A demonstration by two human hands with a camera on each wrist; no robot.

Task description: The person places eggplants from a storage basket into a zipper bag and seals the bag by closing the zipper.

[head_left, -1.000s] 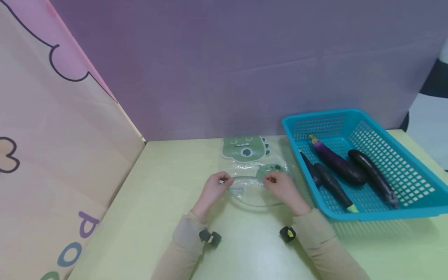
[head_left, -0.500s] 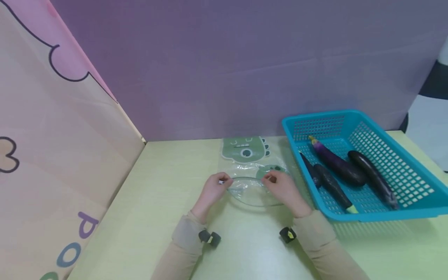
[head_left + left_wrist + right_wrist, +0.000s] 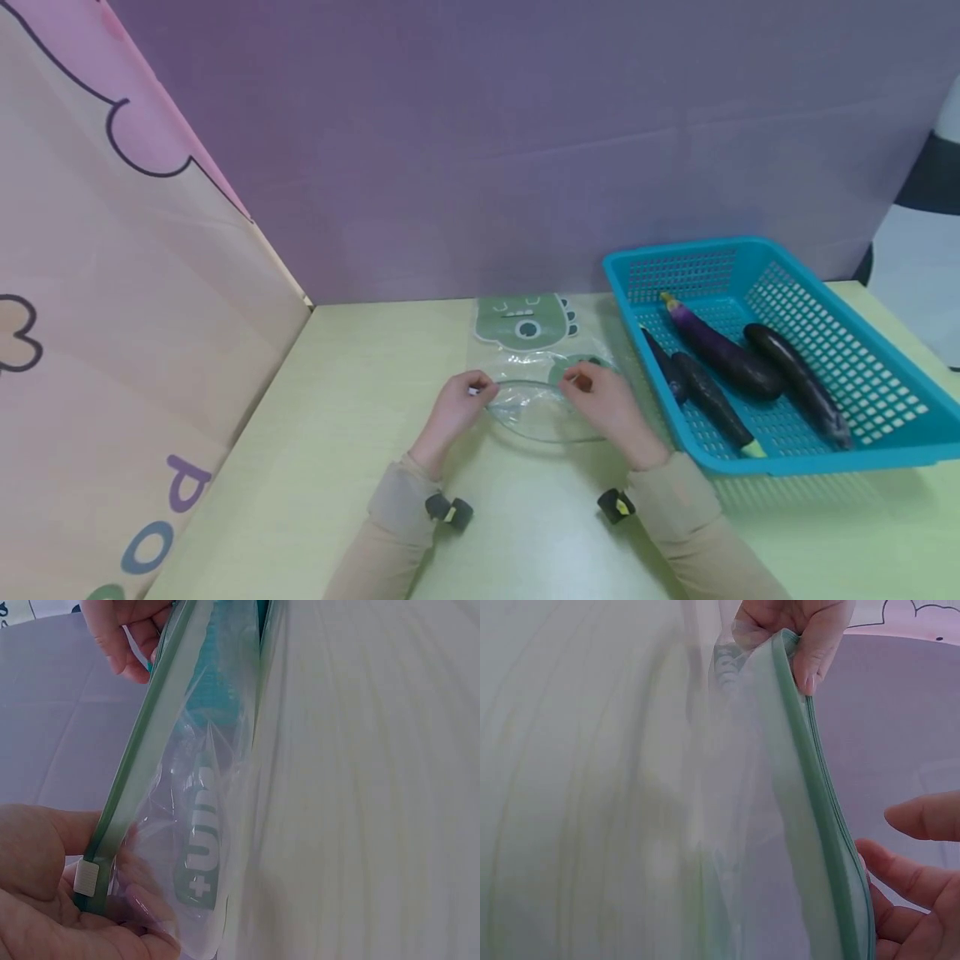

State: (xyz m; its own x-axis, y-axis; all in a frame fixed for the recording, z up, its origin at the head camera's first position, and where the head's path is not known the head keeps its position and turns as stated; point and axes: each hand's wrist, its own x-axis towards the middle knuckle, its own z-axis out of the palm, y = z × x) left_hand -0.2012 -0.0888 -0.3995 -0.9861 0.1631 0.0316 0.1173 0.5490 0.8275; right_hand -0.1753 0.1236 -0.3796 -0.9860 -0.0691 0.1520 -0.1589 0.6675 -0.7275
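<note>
A clear zip bag (image 3: 551, 417) with a green-edged mouth is raised between both hands, over the table. My left hand (image 3: 45, 900) pinches one end of its green zip strip (image 3: 135, 765), right by a white slider (image 3: 86, 877). At the strip's other part is my right hand (image 3: 922, 885); its forefinger touches the green edge while the thumb stands apart from it. The lower fingertips of that hand run behind the strip and are partly hidden. Through the film in the left wrist view shows a printed label (image 3: 199, 840). Green cartoon prints (image 3: 525, 321) mark the bag's far part.
To the right stands a blue plastic basket (image 3: 862, 462) holding several dark eggplants (image 3: 723, 346). A purple cloth wall (image 3: 465, 150) closes off the table's back, and a patterned panel (image 3: 135, 275) slants along the left. The pale table (image 3: 360, 358) lies under everything.
The right hand has shifted very slightly left along the bag's edge. The left hand keeps its hold, and the bag stays in nearly the same place.
</note>
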